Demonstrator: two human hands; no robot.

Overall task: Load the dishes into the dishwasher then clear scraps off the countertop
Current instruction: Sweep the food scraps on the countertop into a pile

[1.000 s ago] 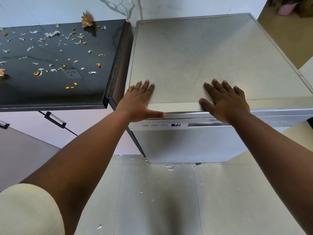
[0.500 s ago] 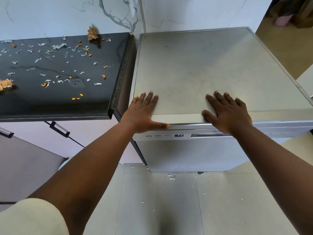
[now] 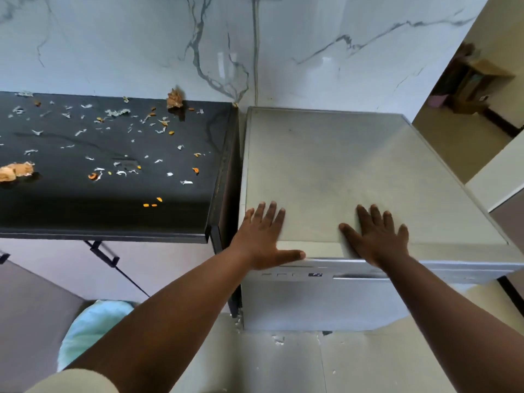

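Observation:
A silver dishwasher point(image 3: 334, 171) stands to the right of a black countertop point(image 3: 85, 217), its door closed and a small display lit on the front panel. My left hand point(image 3: 262, 239) rests flat on the front left of its top, thumb stretched along the front edge. My right hand point(image 3: 378, 236) lies flat on the top a little to the right, fingers spread. Neither hand holds anything. White and orange scraps point(image 3: 122, 154) are strewn across the countertop, with brown peel pieces point(image 3: 14, 171) at the left edge and another brown piece point(image 3: 175, 99) by the wall.
A marble wall rises behind both surfaces. Below the countertop are pale cabinet fronts with black handles point(image 3: 103, 253). A light blue bag point(image 3: 90, 327) sits on the floor at lower left. Small white bits point(image 3: 279, 339) lie on the floor tiles before the dishwasher. A doorway opens at the right.
The view has tilted upward, so more wall shows and the countertop and dishwasher sit lower in frame. Both hands stay flat in the same places on the dishwasher top.

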